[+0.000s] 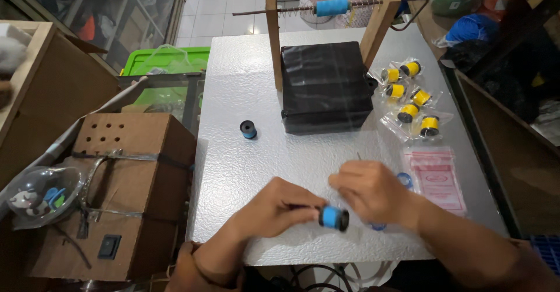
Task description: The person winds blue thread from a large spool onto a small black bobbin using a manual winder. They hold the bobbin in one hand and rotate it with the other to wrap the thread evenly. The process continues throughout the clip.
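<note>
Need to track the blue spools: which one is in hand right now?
The blue spool pinched in the left hand, near the table's front edge. The other small blue spool stands alone by the black box; a larger one sits on the rod.

On my right side of the table I see small clear bags (410,97) each holding a yellow thread spool, and nearer me a stack of flat clear zip bags (436,176) with red print, lying just beside them.

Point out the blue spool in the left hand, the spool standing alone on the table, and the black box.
Held spool (333,217), head view, blue thread.
Lone spool (248,129), head view, top rim.
Black box (325,85), head view, top face.
</note>
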